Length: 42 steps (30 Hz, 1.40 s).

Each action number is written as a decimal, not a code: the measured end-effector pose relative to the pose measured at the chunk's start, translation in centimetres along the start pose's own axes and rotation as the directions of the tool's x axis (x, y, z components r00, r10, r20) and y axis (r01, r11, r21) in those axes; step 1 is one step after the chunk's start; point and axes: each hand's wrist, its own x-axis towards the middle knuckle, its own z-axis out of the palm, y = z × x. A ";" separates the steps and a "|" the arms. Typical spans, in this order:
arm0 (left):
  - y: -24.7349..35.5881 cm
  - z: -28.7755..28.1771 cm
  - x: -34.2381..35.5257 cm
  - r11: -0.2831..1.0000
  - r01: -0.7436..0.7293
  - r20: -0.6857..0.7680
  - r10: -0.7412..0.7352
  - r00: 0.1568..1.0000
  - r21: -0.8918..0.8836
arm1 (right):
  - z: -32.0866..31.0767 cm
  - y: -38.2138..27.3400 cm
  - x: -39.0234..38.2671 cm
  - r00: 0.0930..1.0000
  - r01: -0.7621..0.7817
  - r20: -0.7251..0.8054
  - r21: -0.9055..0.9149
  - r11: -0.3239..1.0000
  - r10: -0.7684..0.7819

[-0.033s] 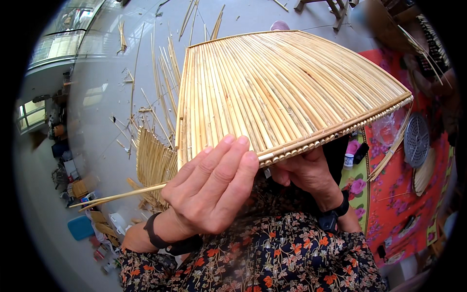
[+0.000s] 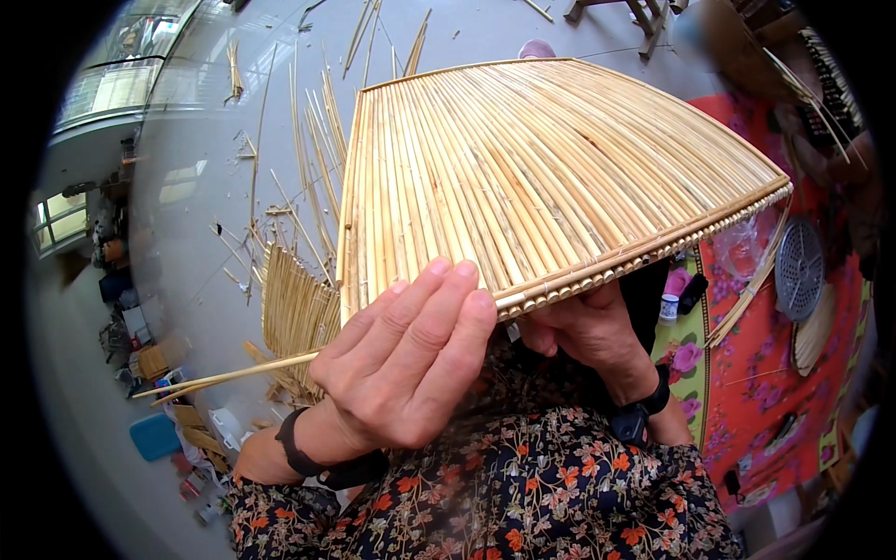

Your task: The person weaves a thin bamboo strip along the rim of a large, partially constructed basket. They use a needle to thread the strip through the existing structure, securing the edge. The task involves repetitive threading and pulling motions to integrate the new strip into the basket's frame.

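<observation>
A large panel of pale reed stalks (image 2: 523,159), laid side by side and bound along the rim, tilts up in front of me. My left hand (image 2: 401,359) closes over its near left corner, fingers pressed together on top and thumb hidden below. Two thin reed strips (image 2: 233,375) stick out leftward from beneath this hand. Under the near edge, where cut stalk ends (image 2: 597,280) line up below a rim strip, my right hand (image 2: 597,341) is curled with its fingertips partly hidden by the panel. What it pinches there cannot be made out.
Loose reeds (image 2: 317,140) lie scattered on the grey floor, beside a smaller reed piece (image 2: 299,303). On the right, a red floral cloth (image 2: 775,383) bears a grey perforated disc (image 2: 799,271) and a bundle of strips (image 2: 747,299). A wooden stool (image 2: 644,19) stands at the back.
</observation>
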 end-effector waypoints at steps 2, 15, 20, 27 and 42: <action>0.0 0.2 -0.2 1.000 0.002 -0.006 -0.002 1.000 -0.005 | 0.1 -0.4 0.2 1.000 -0.026 -0.011 0.002 1.000 0.026; 0.1 0.5 -0.5 1.000 0.019 -0.025 -0.019 1.000 -0.004 | -1.3 -1.7 0.5 0.988 -0.155 -0.030 -0.065 0.986 0.153; -0.1 0.6 -0.1 0.999 0.023 -0.030 -0.024 0.999 -0.024 | -1.7 -1.8 0.6 0.992 -0.128 0.008 -0.045 0.991 0.128; -0.1 0.8 0.0 0.999 0.023 -0.033 -0.024 0.999 -0.031 | -2.4 -0.4 0.7 0.999 0.034 0.030 -0.083 0.996 -0.032; 0.2 0.6 0.7 1.000 0.018 -0.029 -0.019 0.999 -0.023 | -0.6 1.4 0.9 0.969 0.247 0.018 -0.096 0.964 -0.246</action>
